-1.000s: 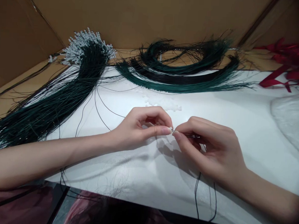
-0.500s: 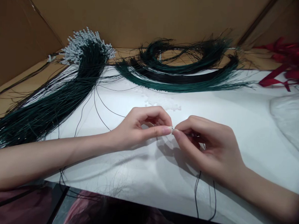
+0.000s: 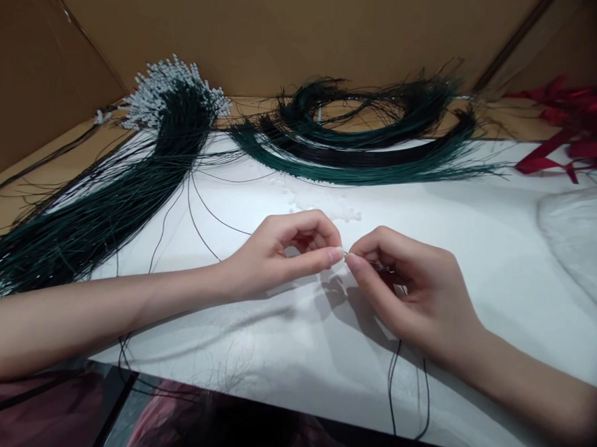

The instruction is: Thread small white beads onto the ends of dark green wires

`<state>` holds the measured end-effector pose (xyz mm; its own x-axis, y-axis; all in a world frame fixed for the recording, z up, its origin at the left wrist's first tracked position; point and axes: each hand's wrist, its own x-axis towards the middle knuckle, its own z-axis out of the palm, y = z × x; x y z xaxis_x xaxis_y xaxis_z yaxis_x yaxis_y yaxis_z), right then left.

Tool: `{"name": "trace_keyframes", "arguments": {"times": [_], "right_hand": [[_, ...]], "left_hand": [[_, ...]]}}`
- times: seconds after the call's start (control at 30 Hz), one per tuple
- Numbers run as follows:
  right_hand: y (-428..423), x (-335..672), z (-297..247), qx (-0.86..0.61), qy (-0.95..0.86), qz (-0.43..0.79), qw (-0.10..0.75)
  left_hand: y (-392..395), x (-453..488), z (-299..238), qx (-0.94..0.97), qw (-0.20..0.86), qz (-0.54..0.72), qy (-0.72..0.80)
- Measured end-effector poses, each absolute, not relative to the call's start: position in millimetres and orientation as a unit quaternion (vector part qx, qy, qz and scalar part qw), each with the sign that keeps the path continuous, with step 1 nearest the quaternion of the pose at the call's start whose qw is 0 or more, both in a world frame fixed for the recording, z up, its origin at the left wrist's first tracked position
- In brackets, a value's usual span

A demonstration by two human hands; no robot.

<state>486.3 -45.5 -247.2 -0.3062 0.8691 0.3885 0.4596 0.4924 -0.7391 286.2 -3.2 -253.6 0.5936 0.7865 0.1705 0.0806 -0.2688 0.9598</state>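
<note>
Over the white work surface [image 3: 252, 341], my left hand [image 3: 292, 250] and my right hand [image 3: 420, 283] meet, fingertips almost touching. My left thumb and forefinger pinch a tiny whitish piece, too small to make out for certain. Between thumb and forefinger my right hand grips a thin dark cord [image 3: 392, 388], whose loop hangs below the palm toward the front edge. The cord's tip is mostly hidden by the fingertips. Several small white bits [image 3: 324, 201] lie scattered just beyond my hands.
A thick bundle of dark green cords [image 3: 144, 195] with white-tipped ends [image 3: 160, 89] lies at left. Curved bundles of green and black cord [image 3: 362, 159] rest at the back. Red ribbon [image 3: 552, 150] and a clear plastic bag [image 3: 583, 232] are at right. Cardboard walls [image 3: 288, 36] stand behind.
My right hand has shifted slightly left and up, its fingers still pinched on the cord. My left hand has barely moved and keeps its pinch.
</note>
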Motion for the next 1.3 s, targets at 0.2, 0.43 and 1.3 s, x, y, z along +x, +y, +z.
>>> {"name": "trace_keyframes", "arguments": {"times": [0.2,0.43,1.3], "right_hand": [[-45.8,486.1,-246.4,-0.435,-0.772,0.251,0.389],[-46.4,487.2,-248.1,-0.443,-0.746,0.287,0.407],[-42.2,486.4,-247.4,-0.458,-0.742,0.293,0.392]], "left_hand": [[-3.2,286.3,-252.2,0.736,0.513,0.323,0.303],[-4.9,287.5,-250.5,0.716,0.523,0.338,0.316],[-3.5,286.1,-252.1,0.711,0.534,0.327,0.320]]}}
